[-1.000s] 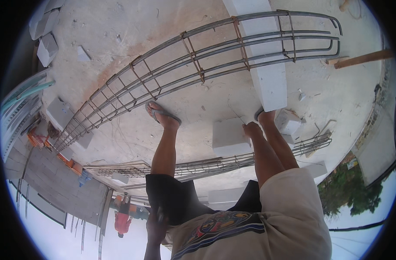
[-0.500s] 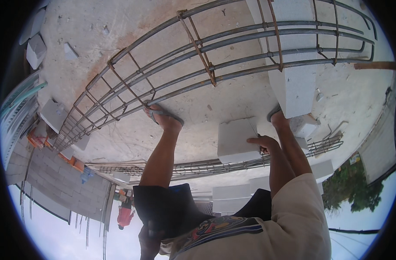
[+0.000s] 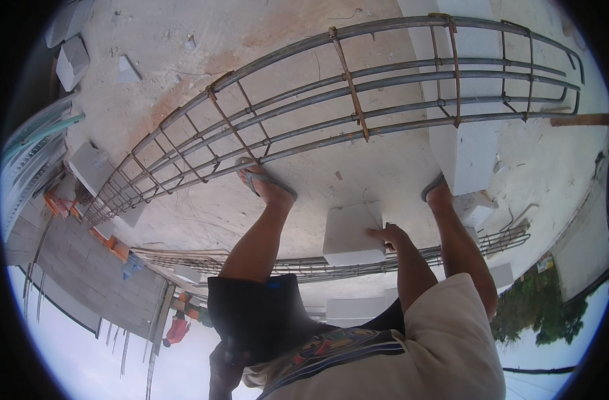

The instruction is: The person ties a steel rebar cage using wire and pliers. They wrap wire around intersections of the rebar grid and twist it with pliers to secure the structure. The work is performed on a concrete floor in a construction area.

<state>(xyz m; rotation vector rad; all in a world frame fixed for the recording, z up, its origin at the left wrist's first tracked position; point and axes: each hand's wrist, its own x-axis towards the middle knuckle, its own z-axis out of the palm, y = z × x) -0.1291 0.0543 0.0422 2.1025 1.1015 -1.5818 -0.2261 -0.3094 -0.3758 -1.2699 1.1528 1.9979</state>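
My right hand (image 3: 391, 235) is closed on a thin wire (image 3: 374, 215) that sticks up past the fingers; a small dark thing at the palm is too small to name. Behind the hand, a pale grey block (image 3: 348, 233) rests on the concrete floor between my feet. My left hand (image 3: 226, 360) hangs low beside the black shorts, dark and partly cut off, so its fingers cannot be made out. Across the upper view runs a long rebar cage (image 3: 348, 79) with rusty stirrups, apart from both hands.
Beneath the cage's right end stands a long white block (image 3: 474, 150). A second rebar bundle (image 3: 298, 268) lies behind my legs, near more blocks (image 3: 358, 308). Broken blocks (image 3: 72, 63) lie at far left. A person in red (image 3: 176, 331) is in the distance.
The view has shifted, so the cage and my feet appear lower and further right. My right hand has moved left and down against the block, the wire still in it.
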